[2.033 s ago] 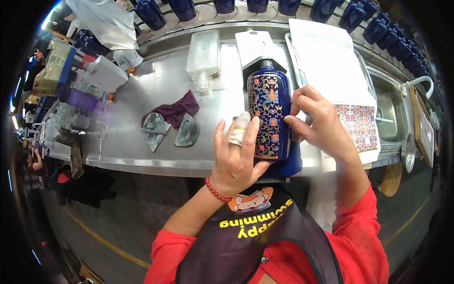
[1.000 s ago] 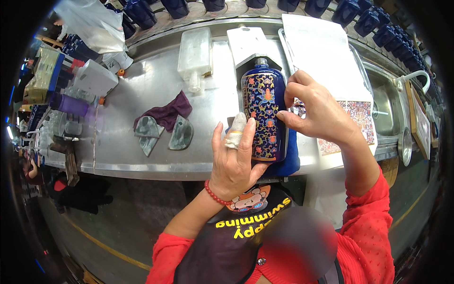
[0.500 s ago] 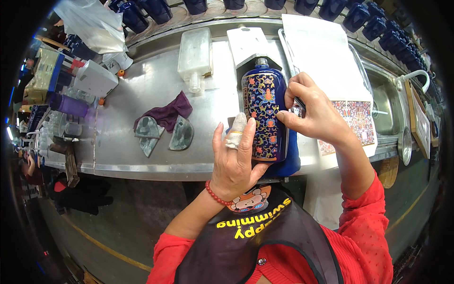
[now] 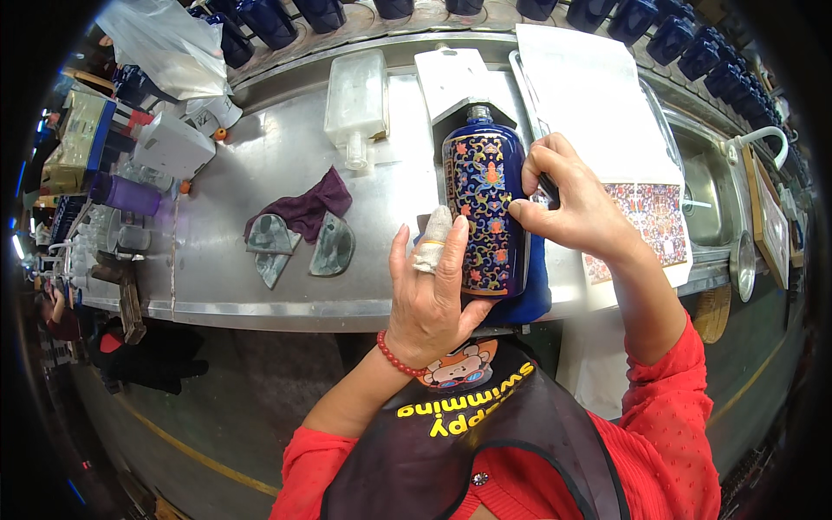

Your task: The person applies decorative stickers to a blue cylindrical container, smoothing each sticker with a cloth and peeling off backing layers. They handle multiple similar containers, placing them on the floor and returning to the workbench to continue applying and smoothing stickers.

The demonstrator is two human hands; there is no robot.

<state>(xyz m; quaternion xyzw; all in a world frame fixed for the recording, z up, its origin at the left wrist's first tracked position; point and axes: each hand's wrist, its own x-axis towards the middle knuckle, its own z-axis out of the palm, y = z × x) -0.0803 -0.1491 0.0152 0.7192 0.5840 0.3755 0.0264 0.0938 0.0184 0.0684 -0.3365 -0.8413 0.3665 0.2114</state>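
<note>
A dark blue glass bottle (image 4: 490,204) with a colourful floral pattern lies in front of me, its bare neck pointing away. My left hand (image 4: 433,290) grips its lower left side, the thumb by the base; one finger wears a pale cloth cover tied with a band. At the right edge of the bottle my right hand (image 4: 568,204) is closed in a pinch, thumb tip against the glass. Something dark shows between its fingers, too hidden to name. Beneath the bottle's lower end lies a blue cloth or pad (image 4: 533,290).
A clear bottle (image 4: 356,100) lies left of a white holder (image 4: 455,74). Further left are a purple cloth (image 4: 325,199) and grey-green curved scrapers (image 4: 332,245). Patterned sheets (image 4: 646,217) and white paper (image 4: 576,95) lie right, before a sink (image 4: 706,186). Blue bottles (image 4: 672,39) line the back.
The blue bottles along the back have shifted along their row. My right thumb and fingers have moved slightly at the bottle's edge. My left hand and the patterned bottle have stayed put.
</note>
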